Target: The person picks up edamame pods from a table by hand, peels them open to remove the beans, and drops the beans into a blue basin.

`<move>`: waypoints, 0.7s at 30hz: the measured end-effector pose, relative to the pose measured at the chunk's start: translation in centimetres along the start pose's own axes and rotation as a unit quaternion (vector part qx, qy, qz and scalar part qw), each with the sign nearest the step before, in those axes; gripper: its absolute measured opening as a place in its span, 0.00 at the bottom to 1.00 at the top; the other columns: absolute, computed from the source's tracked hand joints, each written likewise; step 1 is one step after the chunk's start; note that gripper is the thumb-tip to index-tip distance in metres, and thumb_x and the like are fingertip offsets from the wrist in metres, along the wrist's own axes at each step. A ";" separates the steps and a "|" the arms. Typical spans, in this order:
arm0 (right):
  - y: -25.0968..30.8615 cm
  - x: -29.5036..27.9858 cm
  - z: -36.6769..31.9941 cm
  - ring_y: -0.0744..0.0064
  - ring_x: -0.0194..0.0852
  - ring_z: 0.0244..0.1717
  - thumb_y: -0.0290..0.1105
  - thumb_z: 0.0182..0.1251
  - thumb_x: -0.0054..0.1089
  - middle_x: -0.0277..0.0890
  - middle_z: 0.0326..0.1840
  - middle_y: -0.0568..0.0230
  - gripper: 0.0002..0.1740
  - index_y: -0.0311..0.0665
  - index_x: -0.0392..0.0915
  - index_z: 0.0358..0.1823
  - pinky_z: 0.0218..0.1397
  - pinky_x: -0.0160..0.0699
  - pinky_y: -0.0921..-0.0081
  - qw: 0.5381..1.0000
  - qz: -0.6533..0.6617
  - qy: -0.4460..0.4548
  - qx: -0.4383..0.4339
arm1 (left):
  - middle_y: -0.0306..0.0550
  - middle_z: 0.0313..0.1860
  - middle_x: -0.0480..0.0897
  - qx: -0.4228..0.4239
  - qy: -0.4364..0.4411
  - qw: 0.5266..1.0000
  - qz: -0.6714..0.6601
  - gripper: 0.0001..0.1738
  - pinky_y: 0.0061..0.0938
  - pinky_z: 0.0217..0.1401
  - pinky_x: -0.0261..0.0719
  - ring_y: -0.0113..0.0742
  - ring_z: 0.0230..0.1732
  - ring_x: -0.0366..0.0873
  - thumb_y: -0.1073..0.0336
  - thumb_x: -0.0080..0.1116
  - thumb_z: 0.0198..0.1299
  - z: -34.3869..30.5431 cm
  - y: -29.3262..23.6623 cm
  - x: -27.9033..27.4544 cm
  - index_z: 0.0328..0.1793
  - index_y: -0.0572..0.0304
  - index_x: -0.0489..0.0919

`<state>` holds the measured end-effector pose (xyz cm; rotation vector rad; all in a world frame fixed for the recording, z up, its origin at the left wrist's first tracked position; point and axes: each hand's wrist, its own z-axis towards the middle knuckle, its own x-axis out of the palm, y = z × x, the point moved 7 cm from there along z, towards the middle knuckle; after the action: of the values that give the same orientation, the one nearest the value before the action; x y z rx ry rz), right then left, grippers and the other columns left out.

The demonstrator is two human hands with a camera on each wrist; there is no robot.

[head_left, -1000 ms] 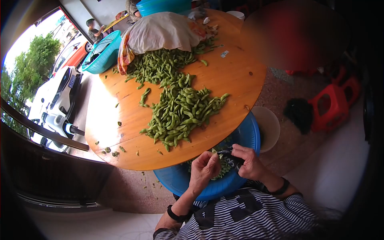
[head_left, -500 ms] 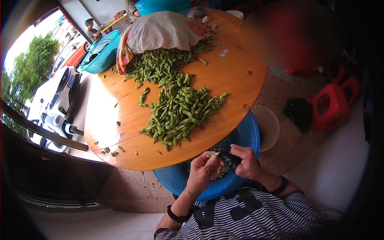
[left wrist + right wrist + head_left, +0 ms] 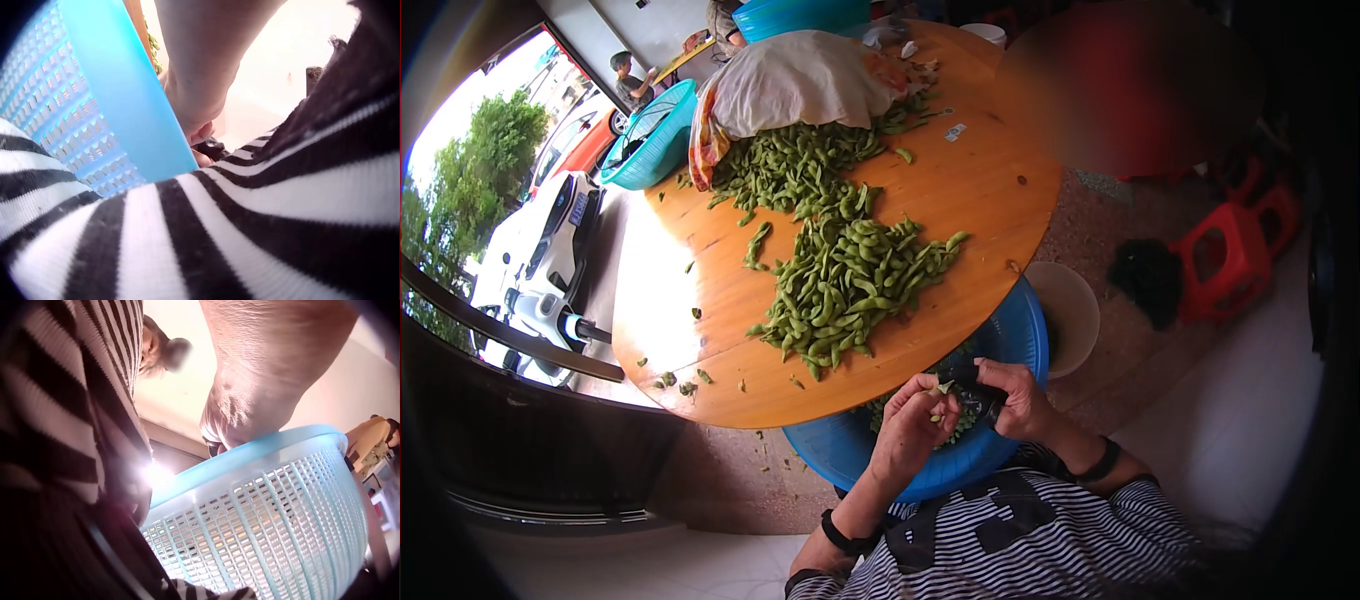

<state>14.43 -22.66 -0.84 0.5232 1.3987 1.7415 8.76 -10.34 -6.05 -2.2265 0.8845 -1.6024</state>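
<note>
Fingers (image 3: 927, 397) of left hand (image 3: 912, 428) pinched a green pod (image 3: 943, 387) over the near blue basket (image 3: 1028, 335) | right hand (image 3: 1022, 402) clamped on a dark tool (image 3: 974, 392) | risk: the tool could nick a fingertip, the hands being so close.

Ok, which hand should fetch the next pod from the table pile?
Left: the left hand, pinching only a pod, sits nearer the pile; the right hand grips a dark tool.
</note>
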 end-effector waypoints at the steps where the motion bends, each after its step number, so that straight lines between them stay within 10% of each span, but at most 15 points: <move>1: 0.6 0.0 -0.1 0.62 0.80 0.42 0.19 0.46 0.42 0.79 0.40 0.54 0.25 0.31 0.79 0.47 0.49 0.78 0.72 0.996 -0.070 -0.004 -0.063 | 0.40 0.37 0.82 0.001 -0.002 1.000 0.000 0.06 0.17 0.42 0.77 0.23 0.36 0.76 0.71 0.50 0.67 0.0 0.0 0.0 0.46 0.58 0.76; 7: 0.3 -1.8 -0.7 0.59 0.81 0.45 0.20 0.44 0.43 0.80 0.44 0.50 0.27 0.28 0.78 0.49 0.53 0.76 0.72 0.995 -0.064 -0.071 -0.015 | 0.42 0.40 0.83 -0.023 0.096 0.987 0.126 0.16 0.20 0.41 0.78 0.28 0.38 0.78 0.75 0.49 0.64 -0.3 0.2 0.8 0.58 0.62 0.74; 9: 0.8 -3.9 -1.0 0.81 0.75 0.39 0.19 0.54 0.44 0.79 0.39 0.63 0.21 0.28 0.78 0.49 0.43 0.74 0.81 0.987 0.009 -0.143 0.069 | 0.47 0.42 0.84 -0.007 0.075 0.967 0.242 0.15 0.25 0.42 0.80 0.35 0.40 0.82 0.75 0.51 0.64 -0.6 0.3 0.1 0.57 0.64 0.77; 11: 0.6 -7.4 -2.0 0.89 0.70 0.35 0.16 0.55 0.42 0.75 0.35 0.72 0.21 0.28 0.77 0.49 0.38 0.71 0.84 0.971 -0.032 -0.217 0.098 | 0.52 0.44 0.85 0.174 0.185 0.714 0.653 0.09 0.29 0.45 0.81 0.40 0.43 0.84 0.74 0.55 0.63 -2.1 -0.7 2.5 0.48 0.66 0.81; 13: 1.4 -10.8 -2.4 0.66 0.79 0.38 0.13 0.48 0.39 0.76 0.35 0.56 0.24 0.27 0.75 0.48 0.44 0.78 0.70 0.933 -0.263 -0.242 0.037 | 0.54 0.42 0.85 0.180 0.157 0.738 0.632 0.06 0.31 0.45 0.81 0.42 0.44 0.84 0.75 0.58 0.62 -2.6 -2.9 3.0 0.42 0.65 0.83; 15: -0.1 -13.6 -3.3 0.35 0.74 0.46 0.13 0.45 0.46 0.75 0.40 0.33 0.25 0.27 0.71 0.51 0.47 0.74 0.52 0.825 -0.470 -0.177 0.260 | 0.51 0.39 0.86 0.247 0.035 0.737 0.628 0.08 0.29 0.41 0.82 0.42 0.39 0.85 0.77 0.58 0.61 -3.0 -6.8 1.9 0.44 0.65 0.83; 21: -4.1 -18.3 -6.3 0.37 0.76 0.43 0.15 0.45 0.49 0.76 0.37 0.36 0.27 0.29 0.71 0.53 0.45 0.73 0.52 0.812 -0.501 -0.211 0.210 | 0.46 0.33 0.86 0.311 -0.152 0.680 0.646 0.08 0.23 0.38 0.83 0.32 0.33 0.85 0.77 0.56 0.62 -2.8 -13.2 0.2 0.45 0.66 0.83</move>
<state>21.66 -40.89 -3.42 0.2675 1.3410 0.4258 10.48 0.24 2.14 -0.8116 1.1259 -0.5940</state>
